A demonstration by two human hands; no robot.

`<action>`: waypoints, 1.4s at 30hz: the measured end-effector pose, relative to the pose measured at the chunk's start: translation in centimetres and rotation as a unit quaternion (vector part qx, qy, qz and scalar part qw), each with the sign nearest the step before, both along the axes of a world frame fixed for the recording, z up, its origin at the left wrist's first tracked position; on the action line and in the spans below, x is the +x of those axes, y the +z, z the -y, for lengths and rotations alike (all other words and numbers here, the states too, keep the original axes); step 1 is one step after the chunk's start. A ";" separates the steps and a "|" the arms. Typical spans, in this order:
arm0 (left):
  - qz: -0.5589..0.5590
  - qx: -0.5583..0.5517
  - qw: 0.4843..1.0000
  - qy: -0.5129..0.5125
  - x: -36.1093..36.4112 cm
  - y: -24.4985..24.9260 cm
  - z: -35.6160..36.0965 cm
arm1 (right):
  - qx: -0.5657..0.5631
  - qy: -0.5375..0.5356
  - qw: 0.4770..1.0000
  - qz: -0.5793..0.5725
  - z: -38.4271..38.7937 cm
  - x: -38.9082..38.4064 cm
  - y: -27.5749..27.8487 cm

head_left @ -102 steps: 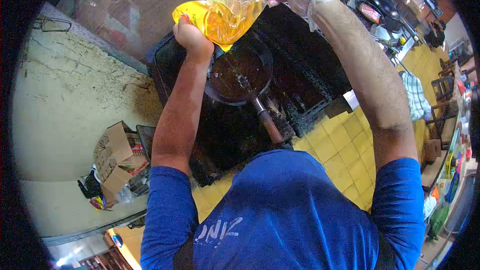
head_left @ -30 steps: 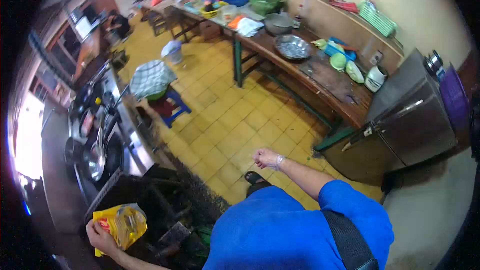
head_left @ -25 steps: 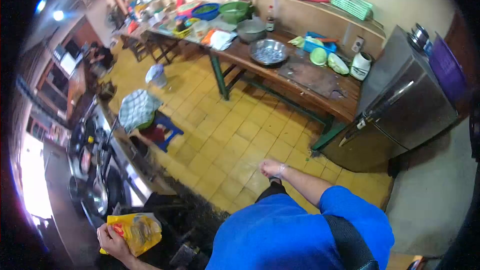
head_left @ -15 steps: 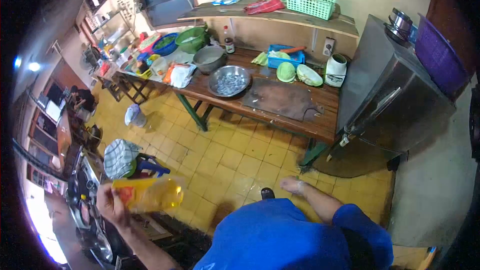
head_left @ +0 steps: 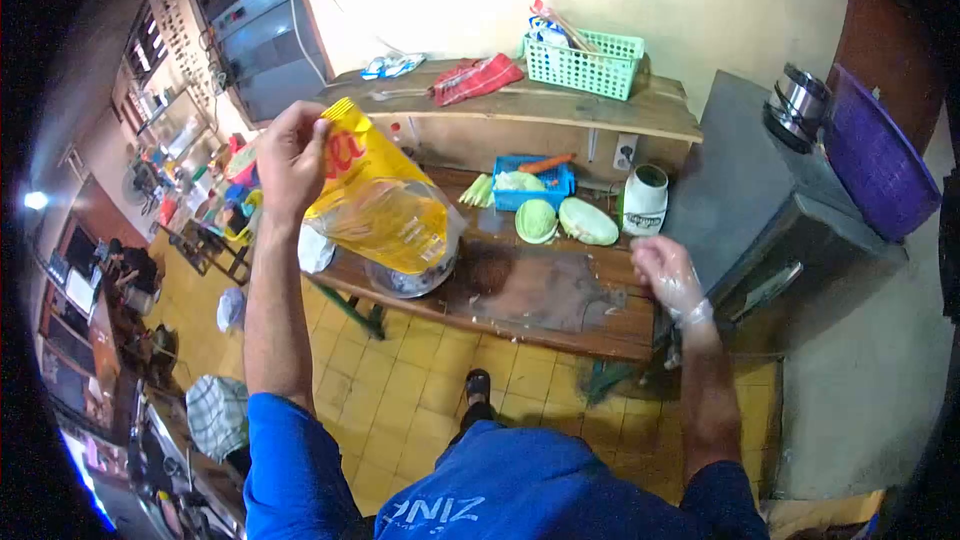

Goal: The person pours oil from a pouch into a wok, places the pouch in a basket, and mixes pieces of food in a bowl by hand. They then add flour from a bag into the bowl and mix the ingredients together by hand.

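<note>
Raised higher, the yellow plastic oil pouch [head_left: 385, 212] hangs over the wooden worktable [head_left: 570, 338], its red lettering unreadable, gripped at its top by the left hand [head_left: 290, 155]; the gloved right hand [head_left: 668, 275] hovers loosely open.

**Arms and hands, seen from above.** Both arms are extended forward from short blue sleeves [head_left: 290, 450]. The left arm [head_left: 270, 310] is raised, with the forearm nearly upright and the wrist straight. The left hand [head_left: 290, 155] is lifted high with its back turned toward the camera. Its fingers and thumb are pinched on the top corner of a yellow pouch [head_left: 385, 210]. The right arm [head_left: 705, 390] is held lower and out to the side, bare along the forearm. The right hand [head_left: 668, 275] is covered by a thin clear glove [head_left: 690, 305]. Its fingers are loosely curled, and nothing is gripped.
</note>
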State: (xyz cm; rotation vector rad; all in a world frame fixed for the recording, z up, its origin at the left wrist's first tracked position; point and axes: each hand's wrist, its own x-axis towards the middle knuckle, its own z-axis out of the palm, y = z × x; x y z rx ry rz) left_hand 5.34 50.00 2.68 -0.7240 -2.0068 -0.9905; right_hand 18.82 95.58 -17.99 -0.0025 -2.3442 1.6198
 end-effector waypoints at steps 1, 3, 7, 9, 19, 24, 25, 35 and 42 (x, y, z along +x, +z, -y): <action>0.031 0.005 0.999 -0.017 -1.8 0.3 -0.7 | 0.056 -0.015 0.998 -0.034 0.4 -1.9 4.0; 0.023 0.000 0.999 -0.033 -4.7 0.8 -1.8 | 0.037 -0.037 0.994 -0.099 1.6 -6.5 10.5; -0.016 0.012 0.994 -0.109 -10.1 0.9 -1.5 | 0.267 -0.128 0.936 -0.189 3.3 -18.7 18.6; -0.035 -0.022 0.992 -0.118 -11.5 1.1 -0.8 | 0.344 -0.166 0.916 -0.119 2.2 -27.0 21.1; -0.027 -0.135 0.968 -0.211 -17.4 0.6 4.4 | 0.543 -0.173 0.797 0.202 -5.5 -45.9 18.9; -0.009 -0.182 0.964 -0.192 -19.7 0.7 4.6 | 0.460 -0.254 0.831 0.184 -6.1 -45.1 20.8; -0.008 -0.185 0.963 -0.197 -20.3 0.9 4.6 | 0.424 -0.282 0.847 0.153 -5.6 -44.5 21.8; -0.018 -0.088 0.972 -0.216 -24.1 9.1 -5.7 | 0.239 -0.119 0.953 0.141 -3.9 -44.3 21.2; -0.168 -0.159 0.968 -0.094 -29.2 18.4 -21.6 | 0.026 0.083 0.976 0.197 -9.0 -40.7 21.2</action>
